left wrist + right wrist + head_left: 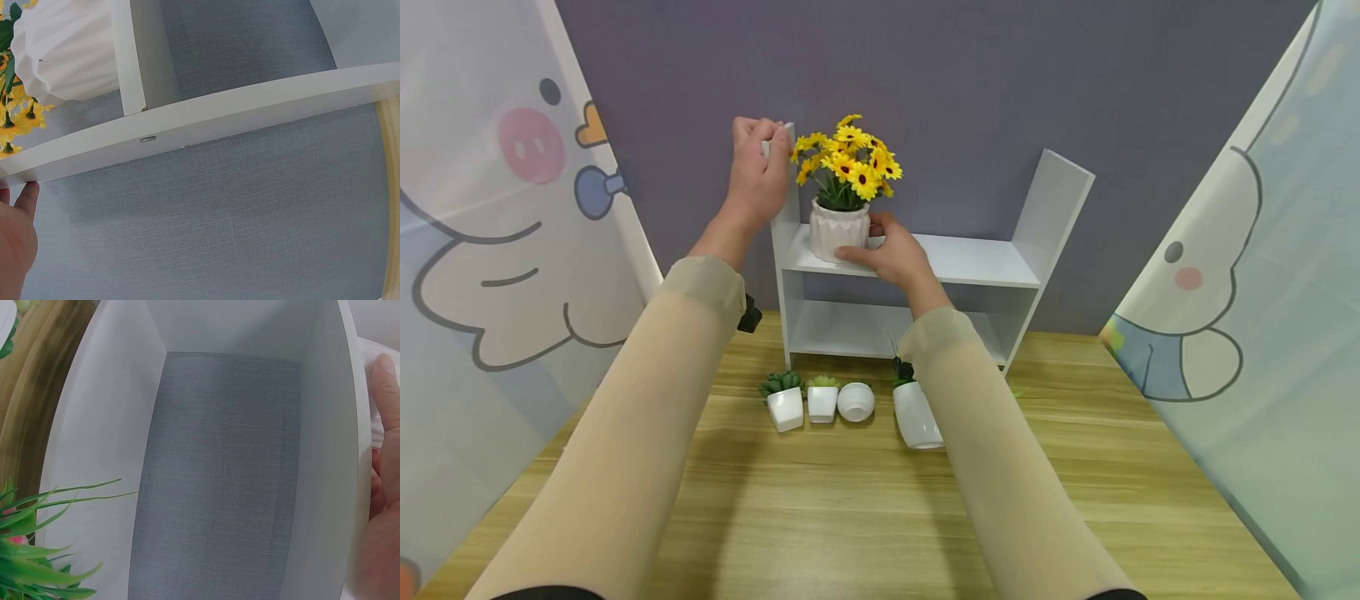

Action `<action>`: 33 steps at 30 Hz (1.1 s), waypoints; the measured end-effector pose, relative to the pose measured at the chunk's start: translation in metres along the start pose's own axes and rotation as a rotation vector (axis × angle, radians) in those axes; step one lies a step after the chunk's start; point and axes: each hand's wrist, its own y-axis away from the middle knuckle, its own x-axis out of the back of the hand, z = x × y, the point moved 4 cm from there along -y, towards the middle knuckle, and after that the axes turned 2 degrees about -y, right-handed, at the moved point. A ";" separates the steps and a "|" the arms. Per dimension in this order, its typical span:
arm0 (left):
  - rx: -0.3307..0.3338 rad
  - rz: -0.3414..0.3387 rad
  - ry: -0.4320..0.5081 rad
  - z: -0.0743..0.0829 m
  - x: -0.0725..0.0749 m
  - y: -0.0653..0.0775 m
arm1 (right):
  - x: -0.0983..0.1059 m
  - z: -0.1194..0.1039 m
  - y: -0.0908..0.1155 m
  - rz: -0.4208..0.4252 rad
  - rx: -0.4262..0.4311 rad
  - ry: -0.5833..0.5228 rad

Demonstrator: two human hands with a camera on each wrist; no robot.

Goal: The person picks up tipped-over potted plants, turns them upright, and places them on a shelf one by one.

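A potted plant with yellow flowers (848,158) stands in a ribbed white pot (829,223) at the left end of the upper board of a white shelf (970,260). My right hand (898,252) holds that pot from its right side, the thumb across the front and fingers behind. My left hand (758,171) grips the top of the shelf's left side panel, its fingers curled over the edge. In the left wrist view, fingertips of the left hand (15,234) touch the panel's outer face. The right wrist view catches the thumb of the right hand (384,487) against the pot.
On the wooden table before the shelf lie a dark green succulent (786,407), a lighter succulent (822,403), a small white pot (856,402) and a larger white pot (917,417) partly behind my right sleeve. Cartoon-printed curtains (1247,250) flank the table.
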 end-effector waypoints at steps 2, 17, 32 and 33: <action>-0.001 -0.002 0.001 0.001 0.000 0.000 | 0.000 0.000 0.000 0.004 -0.007 0.004; -0.003 -0.003 0.020 0.001 -0.001 0.000 | 0.006 0.004 0.001 0.028 0.041 -0.047; -0.003 -0.004 -0.005 0.003 -0.001 0.001 | 0.041 0.021 0.040 0.038 0.136 -0.189; -0.002 -0.005 -0.004 0.003 -0.001 0.001 | 0.044 0.026 0.045 0.034 0.138 -0.171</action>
